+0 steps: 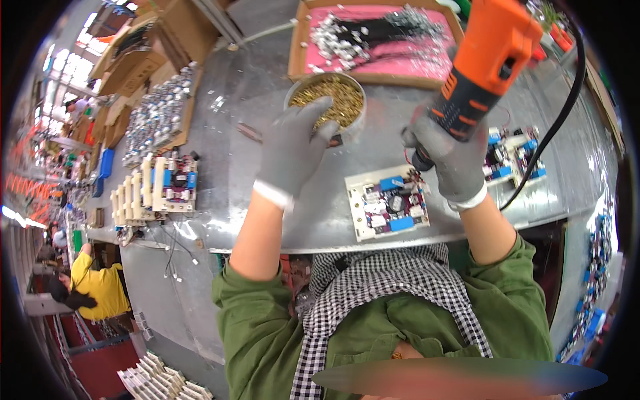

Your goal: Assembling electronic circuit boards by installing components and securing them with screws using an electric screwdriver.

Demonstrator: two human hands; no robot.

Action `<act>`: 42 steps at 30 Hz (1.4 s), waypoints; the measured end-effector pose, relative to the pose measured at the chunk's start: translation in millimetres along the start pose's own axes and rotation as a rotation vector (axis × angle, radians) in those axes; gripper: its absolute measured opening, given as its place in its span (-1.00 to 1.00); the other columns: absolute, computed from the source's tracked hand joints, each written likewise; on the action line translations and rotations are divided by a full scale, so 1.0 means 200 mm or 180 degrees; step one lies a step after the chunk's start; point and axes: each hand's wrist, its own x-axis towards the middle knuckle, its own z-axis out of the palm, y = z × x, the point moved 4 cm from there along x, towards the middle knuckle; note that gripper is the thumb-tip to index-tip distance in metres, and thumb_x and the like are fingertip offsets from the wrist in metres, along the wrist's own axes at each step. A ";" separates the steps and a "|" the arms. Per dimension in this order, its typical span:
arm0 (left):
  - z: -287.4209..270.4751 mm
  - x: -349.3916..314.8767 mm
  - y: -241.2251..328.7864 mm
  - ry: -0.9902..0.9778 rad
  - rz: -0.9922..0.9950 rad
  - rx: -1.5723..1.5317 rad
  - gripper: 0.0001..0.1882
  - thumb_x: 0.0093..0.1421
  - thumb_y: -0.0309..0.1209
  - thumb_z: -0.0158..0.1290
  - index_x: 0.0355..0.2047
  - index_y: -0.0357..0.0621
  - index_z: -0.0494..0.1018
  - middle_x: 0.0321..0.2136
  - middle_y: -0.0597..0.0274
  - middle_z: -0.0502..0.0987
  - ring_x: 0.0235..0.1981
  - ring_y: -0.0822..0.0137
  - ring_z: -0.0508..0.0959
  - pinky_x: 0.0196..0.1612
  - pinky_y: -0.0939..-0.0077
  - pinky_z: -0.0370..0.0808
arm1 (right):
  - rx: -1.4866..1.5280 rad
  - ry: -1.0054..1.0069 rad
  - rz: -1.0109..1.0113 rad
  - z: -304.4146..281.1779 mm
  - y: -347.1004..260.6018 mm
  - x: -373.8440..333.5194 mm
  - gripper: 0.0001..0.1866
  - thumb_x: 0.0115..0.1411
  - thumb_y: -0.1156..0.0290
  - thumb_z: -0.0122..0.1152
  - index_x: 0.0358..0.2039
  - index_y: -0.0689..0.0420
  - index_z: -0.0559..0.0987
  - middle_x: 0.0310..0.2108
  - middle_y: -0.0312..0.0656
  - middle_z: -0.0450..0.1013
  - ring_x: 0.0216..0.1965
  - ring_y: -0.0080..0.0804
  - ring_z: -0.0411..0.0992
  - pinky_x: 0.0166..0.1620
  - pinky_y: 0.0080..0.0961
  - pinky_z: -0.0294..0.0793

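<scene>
My left hand (297, 143), in a grey glove, is over the near left rim of a round bowl (363, 120) filled with small brass-coloured screws (343, 97). Its thumb and forefinger are apart, and no screw shows between them. Gripped in my grey-gloved right hand (453, 150) is an orange and black corded power screwdriver (487, 60), tilted with its dark nose down. The nose is just above the back right corner of a circuit board (393, 203) on a cream base, with blue and black parts. That board lies flat near the table's front edge.
More circuit boards (513, 157) lie to the right, beneath the black cord (563, 123). Boards on cream bases (153, 187) stand in a row at left. Tweezers (250, 132) lie by the bowl. Behind is a carton (297, 50) of wires. A person in yellow (100, 287) works far left.
</scene>
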 end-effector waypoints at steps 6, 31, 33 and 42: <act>0.13 0.22 -0.21 -0.1473 -0.0374 0.1814 -0.58 0.22 -0.32 0.09 0.11 0.18 0.58 -0.02 0.07 0.65 -0.02 0.01 0.64 0.09 0.13 0.52 | 0.0203 -0.0047 0.0118 -0.02 0.05 -0.04 -0.74 0.19 0.52 0.26 -0.14 0.16 0.42 -0.45 -0.26 0.44 -0.53 -0.48 0.48 -0.45 -0.46 0.55; 0.04 0.21 -0.22 0.0200 -0.0447 0.0552 -0.84 0.19 -0.29 0.16 -0.25 0.06 0.66 -0.20 0.18 0.67 -0.09 0.12 0.63 -0.01 0.22 0.52 | -0.0009 -0.0189 -0.0046 0.03 -0.05 0.01 -0.74 0.17 0.33 0.26 -0.21 0.14 0.44 -0.45 -0.25 0.42 -0.51 -0.48 0.43 -0.39 -0.51 0.45; 0.02 0.14 -0.18 0.0340 -0.0541 0.0231 -0.81 0.15 -0.30 0.19 -0.23 0.04 0.68 -0.19 0.17 0.68 -0.12 0.11 0.64 -0.01 0.25 0.53 | 0.0224 -0.0297 -0.0378 0.03 -0.10 0.03 -0.74 0.21 0.26 0.27 -0.29 0.16 0.45 -0.50 -0.27 0.37 -0.51 -0.48 0.40 -0.38 -0.50 0.43; 0.13 -0.36 0.04 0.0934 -0.0802 -0.3305 -0.73 0.23 -0.56 0.12 -0.06 -0.25 0.62 -0.28 0.35 0.61 -0.36 0.57 0.51 -0.31 0.65 0.46 | 0.2165 -0.1983 0.0429 0.07 -0.08 0.09 -0.48 0.44 0.01 -0.01 0.32 -0.08 0.41 0.00 -0.11 0.49 -0.07 -0.17 0.53 -0.26 -0.13 0.61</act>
